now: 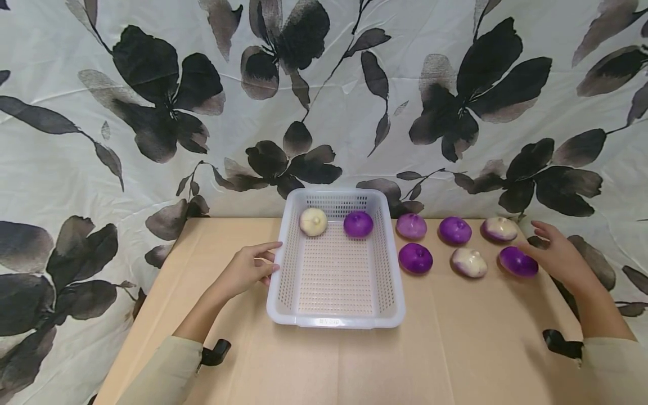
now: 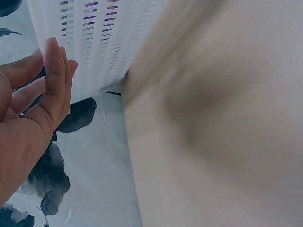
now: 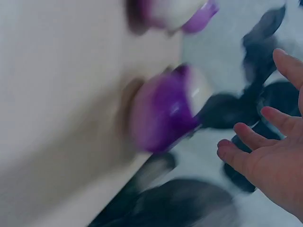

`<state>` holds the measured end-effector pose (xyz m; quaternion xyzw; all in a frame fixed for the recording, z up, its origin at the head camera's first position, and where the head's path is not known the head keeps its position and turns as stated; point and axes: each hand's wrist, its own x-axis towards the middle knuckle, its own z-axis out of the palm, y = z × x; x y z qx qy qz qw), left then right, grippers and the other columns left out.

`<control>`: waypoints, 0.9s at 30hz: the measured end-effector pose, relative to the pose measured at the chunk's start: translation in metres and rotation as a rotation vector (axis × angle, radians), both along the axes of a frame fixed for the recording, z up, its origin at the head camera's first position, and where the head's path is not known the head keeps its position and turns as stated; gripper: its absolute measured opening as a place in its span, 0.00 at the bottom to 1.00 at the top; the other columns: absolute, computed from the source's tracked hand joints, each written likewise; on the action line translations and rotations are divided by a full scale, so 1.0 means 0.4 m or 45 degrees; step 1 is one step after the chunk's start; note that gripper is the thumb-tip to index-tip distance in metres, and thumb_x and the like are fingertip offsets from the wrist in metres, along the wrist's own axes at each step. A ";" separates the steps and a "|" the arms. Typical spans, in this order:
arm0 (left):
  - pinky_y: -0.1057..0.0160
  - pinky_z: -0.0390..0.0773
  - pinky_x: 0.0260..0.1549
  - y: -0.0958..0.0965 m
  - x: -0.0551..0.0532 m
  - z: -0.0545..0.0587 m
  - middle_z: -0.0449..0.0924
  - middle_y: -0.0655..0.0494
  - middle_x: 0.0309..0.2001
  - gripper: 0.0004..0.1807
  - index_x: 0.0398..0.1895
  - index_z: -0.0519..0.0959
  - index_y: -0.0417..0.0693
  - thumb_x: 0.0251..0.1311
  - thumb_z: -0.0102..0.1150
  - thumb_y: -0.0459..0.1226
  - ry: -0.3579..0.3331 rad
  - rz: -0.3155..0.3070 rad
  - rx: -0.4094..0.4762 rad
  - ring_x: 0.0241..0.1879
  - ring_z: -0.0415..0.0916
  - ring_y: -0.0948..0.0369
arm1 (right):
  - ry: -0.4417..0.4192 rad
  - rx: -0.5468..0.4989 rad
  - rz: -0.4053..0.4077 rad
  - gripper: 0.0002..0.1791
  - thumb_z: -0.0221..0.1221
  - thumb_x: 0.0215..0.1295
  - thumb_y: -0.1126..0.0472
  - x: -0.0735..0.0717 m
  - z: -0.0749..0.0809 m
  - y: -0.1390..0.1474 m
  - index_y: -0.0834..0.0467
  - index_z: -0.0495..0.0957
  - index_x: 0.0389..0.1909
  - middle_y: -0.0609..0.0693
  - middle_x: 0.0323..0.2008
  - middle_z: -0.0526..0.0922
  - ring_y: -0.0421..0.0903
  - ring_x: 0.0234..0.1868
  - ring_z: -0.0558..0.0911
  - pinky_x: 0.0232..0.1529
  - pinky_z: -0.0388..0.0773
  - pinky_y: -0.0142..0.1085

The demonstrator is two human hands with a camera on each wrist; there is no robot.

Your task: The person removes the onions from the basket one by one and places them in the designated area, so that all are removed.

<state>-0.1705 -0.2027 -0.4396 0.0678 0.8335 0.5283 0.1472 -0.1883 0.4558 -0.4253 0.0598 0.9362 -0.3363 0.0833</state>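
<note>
1. The left arm stretches forward from the lower left, slanting inward.
2. The left hand is bare, its fingers gently bent and partly overlapping in the left wrist view.
3. The right arm angles forward and inward from the lower right.
4. The right hand, also bare, has lightly curved fingers, their tips spread apart.
5. Both hands are well apart.
</note>
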 end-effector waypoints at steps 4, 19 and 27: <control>0.53 0.90 0.30 -0.003 0.001 -0.002 0.82 0.35 0.50 0.32 0.74 0.70 0.38 0.65 0.62 0.25 0.006 -0.001 -0.003 0.29 0.83 0.57 | 0.096 -0.006 0.105 0.54 0.57 0.74 0.41 -0.012 0.048 -0.084 0.64 0.36 0.82 0.79 0.76 0.46 0.84 0.71 0.53 0.61 0.57 0.82; 0.55 0.90 0.29 -0.006 0.001 -0.007 0.82 0.35 0.49 0.32 0.73 0.70 0.39 0.65 0.62 0.25 0.012 -0.010 -0.003 0.30 0.84 0.57 | 0.218 -0.290 0.361 0.49 0.64 0.73 0.52 -0.073 0.134 -0.368 0.54 0.44 0.84 0.66 0.80 0.52 0.72 0.77 0.58 0.72 0.60 0.70; 0.46 0.90 0.32 -0.005 0.004 0.000 0.82 0.36 0.49 0.32 0.73 0.70 0.38 0.65 0.62 0.25 0.018 -0.025 -0.006 0.30 0.84 0.57 | 0.195 -0.377 0.510 0.46 0.64 0.72 0.57 -0.141 0.148 -0.497 0.59 0.49 0.82 0.66 0.79 0.55 0.71 0.75 0.62 0.74 0.65 0.64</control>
